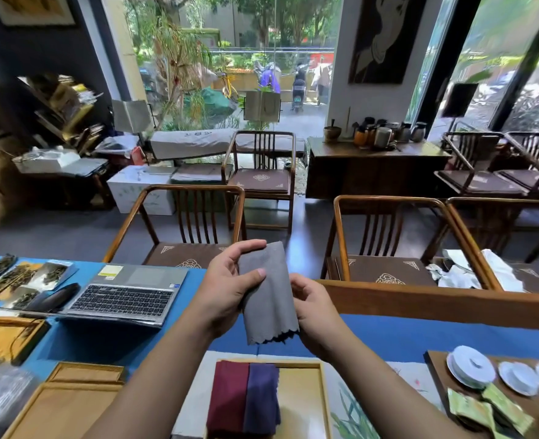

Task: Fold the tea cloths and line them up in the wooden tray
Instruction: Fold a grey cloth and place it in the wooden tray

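A folded grey cloth (pixel 269 293) is held up in the air above the blue table (pixel 109 340), gripped from both sides. Its left edge is pinched by the left hand (pixel 227 289), thumb laid across the front and fingers curled behind. Its right edge is clasped lower down by the right hand (pixel 314 312), fingers closed on the fabric. The scalloped hem hangs at the bottom. Below, in the wooden tray (pixel 324 403), a red cloth (pixel 228 397) and a purple cloth (pixel 261 399) are laid touching, side by side, at the left. A laptop (pixel 125 294) is seen open on the table to the left.
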